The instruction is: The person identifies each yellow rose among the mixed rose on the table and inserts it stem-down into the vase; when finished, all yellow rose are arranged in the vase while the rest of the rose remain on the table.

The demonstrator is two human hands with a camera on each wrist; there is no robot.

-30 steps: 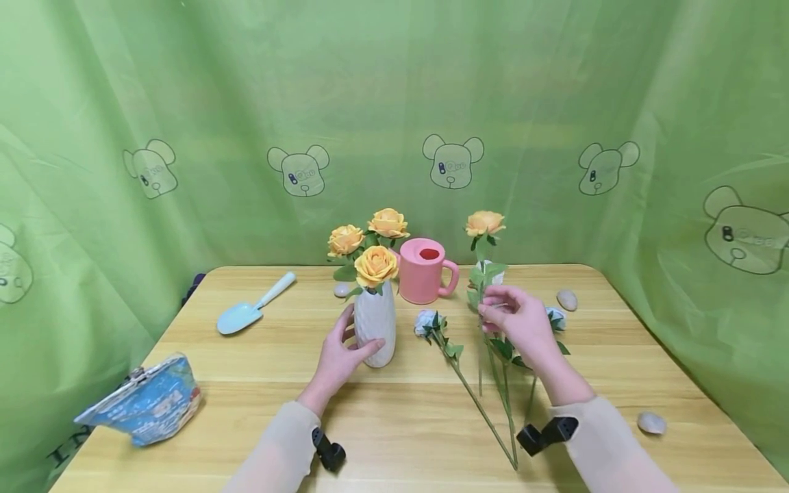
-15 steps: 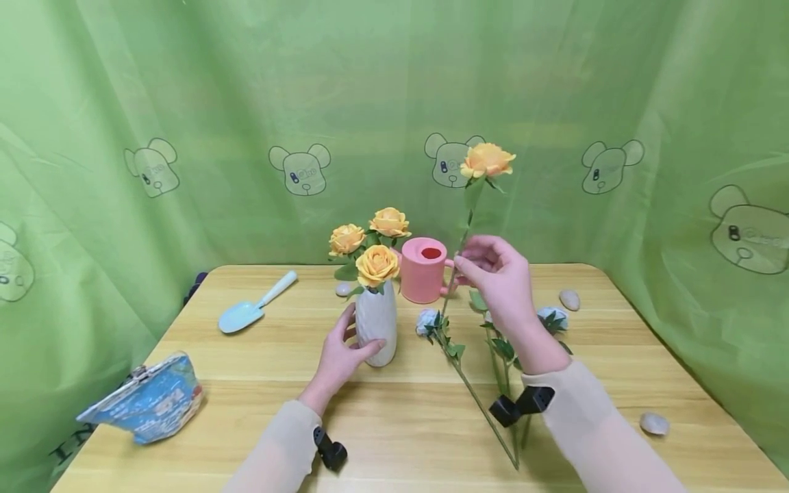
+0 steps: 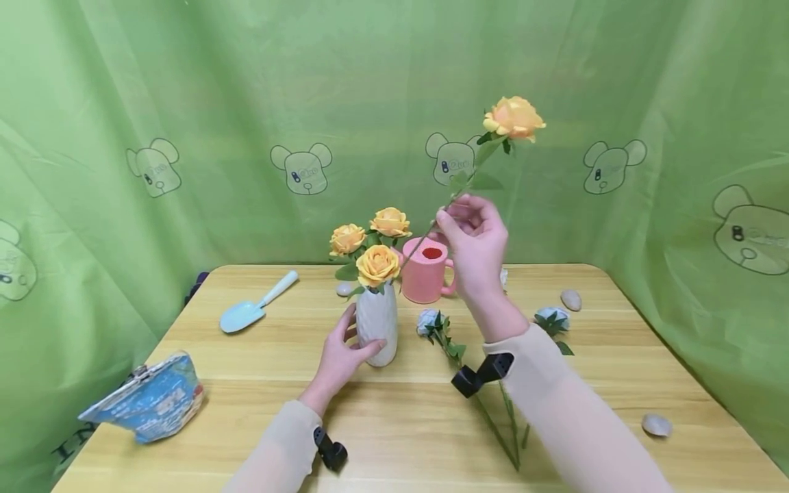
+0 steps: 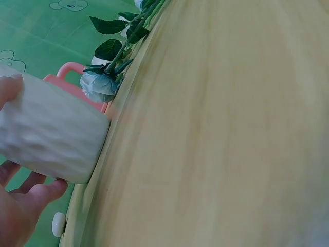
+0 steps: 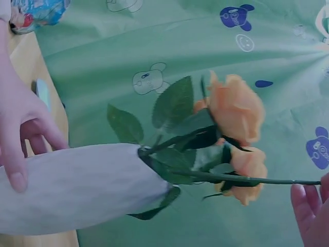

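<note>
My left hand [image 3: 345,352] grips the side of a white textured vase [image 3: 377,322], thumb across its front. Three orange roses [image 3: 377,266] stand in the vase. My right hand [image 3: 477,239] pinches the stem of another orange rose [image 3: 514,118], its bloom high and leaning to the right. In the right wrist view that rose's stem [image 5: 257,180] runs from the fingers to the leaves at the vase mouth, where its lower end is hidden. The left wrist view has the vase [image 4: 51,128] between thumb and fingers, its base at the tabletop.
Behind the vase stands a pink watering can [image 3: 422,274]. Pale blue roses [image 3: 429,322] lie to the right, partly under the right arm. A light blue trowel [image 3: 242,316] and a blue bag [image 3: 151,400] are on the left. Stones [image 3: 570,299] lie about the table.
My right hand has lifted the orange rose from the right side and carried it up and left, tilting its stem toward the vase mouth. The left hand stays on the vase.
</note>
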